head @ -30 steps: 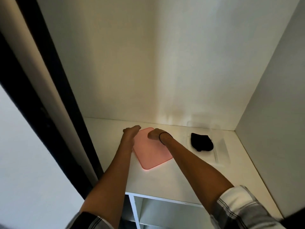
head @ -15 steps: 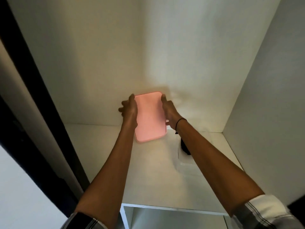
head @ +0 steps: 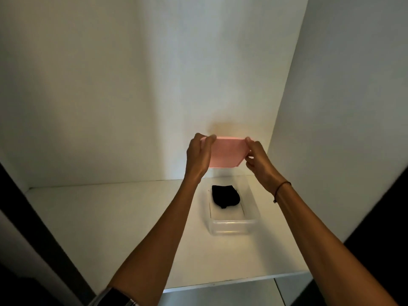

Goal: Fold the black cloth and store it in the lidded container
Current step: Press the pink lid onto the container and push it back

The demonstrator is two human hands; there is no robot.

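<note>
A folded black cloth (head: 225, 195) lies in the far half of a clear plastic container (head: 231, 227) on the white shelf. The container has no lid on it. Both hands hold a pink lid (head: 227, 153) in the air above the container's far end, tilted towards me. My left hand (head: 198, 156) grips the lid's left edge and my right hand (head: 257, 159) grips its right edge. A thin black band circles my right wrist.
The white shelf (head: 110, 228) sits in a white alcove with a back wall and a right side wall (head: 342, 107) close to the container. A dark frame (head: 33, 250) runs along the left. The shelf's front edge (head: 220, 283) lies below my forearms.
The pink lid lay flat on the shelf left of the container; both hands picked it up and carried it rightwards above the container. The camera view also shifted.
</note>
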